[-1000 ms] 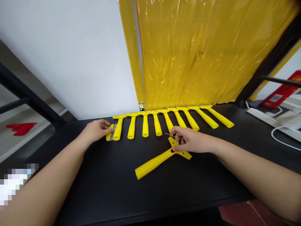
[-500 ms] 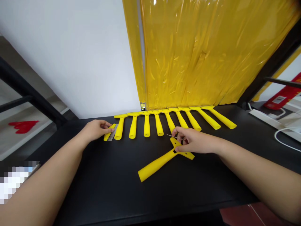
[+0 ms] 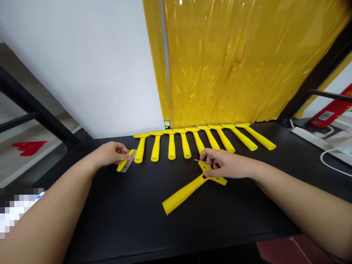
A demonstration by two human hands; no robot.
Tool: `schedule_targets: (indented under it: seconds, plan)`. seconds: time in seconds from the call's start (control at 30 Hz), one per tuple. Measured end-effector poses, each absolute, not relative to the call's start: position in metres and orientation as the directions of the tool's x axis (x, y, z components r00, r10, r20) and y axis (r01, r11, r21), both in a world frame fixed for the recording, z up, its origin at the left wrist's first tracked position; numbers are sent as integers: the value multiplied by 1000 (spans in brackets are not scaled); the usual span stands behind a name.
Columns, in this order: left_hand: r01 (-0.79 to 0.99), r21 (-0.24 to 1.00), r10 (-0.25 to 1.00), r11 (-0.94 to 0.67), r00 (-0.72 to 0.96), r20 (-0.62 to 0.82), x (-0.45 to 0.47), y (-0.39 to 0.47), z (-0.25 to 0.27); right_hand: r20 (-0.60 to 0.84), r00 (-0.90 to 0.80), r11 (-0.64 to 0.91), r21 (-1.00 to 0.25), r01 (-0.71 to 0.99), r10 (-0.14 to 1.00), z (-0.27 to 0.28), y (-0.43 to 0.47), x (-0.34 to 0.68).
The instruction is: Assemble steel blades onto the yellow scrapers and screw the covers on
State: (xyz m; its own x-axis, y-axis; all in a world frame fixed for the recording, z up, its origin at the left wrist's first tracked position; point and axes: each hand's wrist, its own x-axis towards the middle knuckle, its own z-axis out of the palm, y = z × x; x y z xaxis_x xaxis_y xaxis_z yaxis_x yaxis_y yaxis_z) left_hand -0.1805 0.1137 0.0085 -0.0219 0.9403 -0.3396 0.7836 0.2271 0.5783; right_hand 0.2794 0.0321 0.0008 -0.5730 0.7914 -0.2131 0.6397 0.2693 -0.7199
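Note:
At the left end of the row, my left hand (image 3: 117, 153) pinches a yellow scraper clamp plate (image 3: 124, 161) with a greyish, see-through blade-like strip (image 3: 129, 162) along its side. My right hand (image 3: 220, 163) closes around a thin metal rod (image 3: 200, 160), whose tip points left; its other end is hidden in the fingers. The same hand has its thumb at the forked head of a yellow scraper handle (image 3: 183, 192), which slants toward the front left. Several more yellow scraper handles (image 3: 171, 146) stand side by side behind my hands, heads toward the wall.
The black table (image 3: 123, 220) carries everything. A yellow plastic curtain (image 3: 209, 73) and a white panel (image 3: 90, 66) rise behind it. At the right are a white power strip (image 3: 310, 141), a white cable (image 3: 330, 167) and a red package (image 3: 330, 112). A red item (image 3: 30, 147) lies on the left shelf.
My left hand has drawn the clamp plate slightly toward me and left, away from the row. The metal rod in my right hand has tilted and lowered a little; the handle has barely shifted.

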Motion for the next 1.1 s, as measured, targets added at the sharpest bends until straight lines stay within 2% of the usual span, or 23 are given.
schedule_targets:
  seconds: [0.27,0.7,0.97,1.1]
  plan:
    - [790,580,907,200,74,-414,-172,88,18,-215,-585,283,-714,640,782,4,31,279]
    - [772,628,908,97,190,-373,-131,20,10,-236,-598,276,-719,638,766,10,29,281]
    - [767,637,887,-76,344,-309,-74,4,4,-247,-590,317,-654,687,769,17,28,288]
    - [795,570,880,-207,406,-248,-40,10,9,-274,-577,327,-606,725,770,19,30,293]
